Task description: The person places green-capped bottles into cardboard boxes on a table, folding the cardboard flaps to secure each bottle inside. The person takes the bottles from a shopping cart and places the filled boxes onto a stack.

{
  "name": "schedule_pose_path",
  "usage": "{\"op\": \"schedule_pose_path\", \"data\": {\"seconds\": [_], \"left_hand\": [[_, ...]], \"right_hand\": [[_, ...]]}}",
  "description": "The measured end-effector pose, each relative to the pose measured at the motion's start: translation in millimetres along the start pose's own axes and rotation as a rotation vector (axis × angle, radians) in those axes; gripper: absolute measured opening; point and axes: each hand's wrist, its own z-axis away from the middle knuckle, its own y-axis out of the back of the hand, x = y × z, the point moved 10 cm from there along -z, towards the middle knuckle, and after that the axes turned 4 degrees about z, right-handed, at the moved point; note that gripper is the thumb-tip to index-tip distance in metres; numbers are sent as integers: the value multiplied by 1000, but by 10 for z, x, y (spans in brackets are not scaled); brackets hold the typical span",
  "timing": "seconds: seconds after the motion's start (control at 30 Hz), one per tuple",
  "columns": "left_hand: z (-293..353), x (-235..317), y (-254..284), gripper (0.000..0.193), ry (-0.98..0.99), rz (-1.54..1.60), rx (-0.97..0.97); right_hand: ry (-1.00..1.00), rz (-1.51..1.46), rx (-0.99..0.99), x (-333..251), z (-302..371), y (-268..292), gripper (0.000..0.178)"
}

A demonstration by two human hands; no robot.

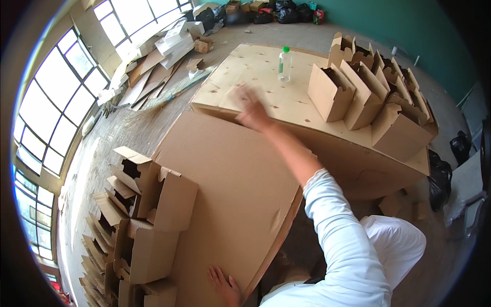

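Note:
My left hand point(223, 286) lies flat, fingers stretched out, on the brown cardboard-covered surface point(235, 179) near its lower edge. It holds nothing. My right arm reaches forward across to the pale wooden-topped table point(250, 66). Over that table's near left edge is my right hand point(251, 108), smeared by motion, so its fingers cannot be made out. Beyond it a clear plastic bottle point(284, 67) with a green cap stands upright. Open cardboard boxes point(176, 199) stand in rows along the left side of the cardboard surface, flaps up.
More open cardboard boxes point(331, 94) stand in rows on the right of the wooden top. Flattened cardboard and white foam pieces point(171, 43) lie by the windows. Black bags point(287, 14) line the green back wall; another black bag point(440, 179) sits on the right.

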Motion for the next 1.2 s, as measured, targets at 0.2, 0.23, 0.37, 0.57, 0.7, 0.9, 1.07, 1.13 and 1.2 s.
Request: {"op": "schedule_pose_path", "data": {"seconds": [0.2,0.23,0.37,0.57,0.7,0.9,1.07,1.13,1.2], "left_hand": [[43,116,222,57,-94,-181,48],[78,138,259,56,-124,-178,85],[62,38,114,59,-55,-50,45],[-2,-305,-413,57,-41,367,353],[46,-413,-425,55,-21,326,381],[136,-566,-497,52,-48,533,412],[963,-1012,-484,46,-22,648,610],[1589,-1430,-542,45,81,661,711],[2333,-1865,-546,45,222,682,815]], "right_hand": [[-694,751,-226,2867,956,1675,67],[-845,722,-398,2828,1102,1724,62],[-735,759,-309,2689,1175,1925,34],[-412,797,-67,2048,1176,2074,14],[-161,461,-15,887,1184,2285,21],[-50,-189,-184,-1120,1483,2373,21],[207,-637,-568,-3332,1714,1927,20],[400,-712,-634,-4360,1948,1798,21],[568,-764,-687,-5219,2241,1754,22]]}}
